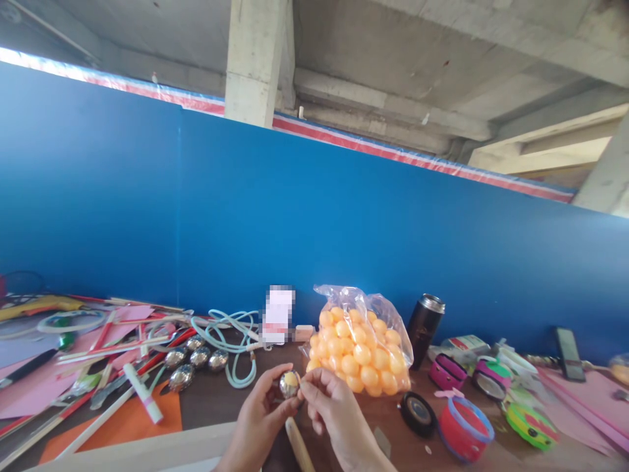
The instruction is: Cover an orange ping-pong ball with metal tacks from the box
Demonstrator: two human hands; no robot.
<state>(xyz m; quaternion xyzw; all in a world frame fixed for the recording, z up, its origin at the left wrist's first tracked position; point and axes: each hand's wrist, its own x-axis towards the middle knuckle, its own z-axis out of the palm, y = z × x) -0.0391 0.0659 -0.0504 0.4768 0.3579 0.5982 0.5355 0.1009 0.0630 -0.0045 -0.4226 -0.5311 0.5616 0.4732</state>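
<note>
Both my hands meet at the bottom middle of the view, over a dark table. My left hand (259, 419) is closed around a small shiny silver half-shell (287, 387) with an orange ball (291, 379) sitting in it. My right hand (334, 413) pinches the same ball and shell from the right with its fingertips. Just behind my hands stands a clear plastic bag (361, 344) full of orange balls. A wooden stick (299, 444) lies below my hands.
Several silver half-shells (196, 359) lie left of my hands, beside a coil of pale green cord (236, 337), coloured paper and sticks. A black flask (424, 328), tape rolls (464, 429), a phone (569, 354) sit right. A blue wall (344, 229) backs the table.
</note>
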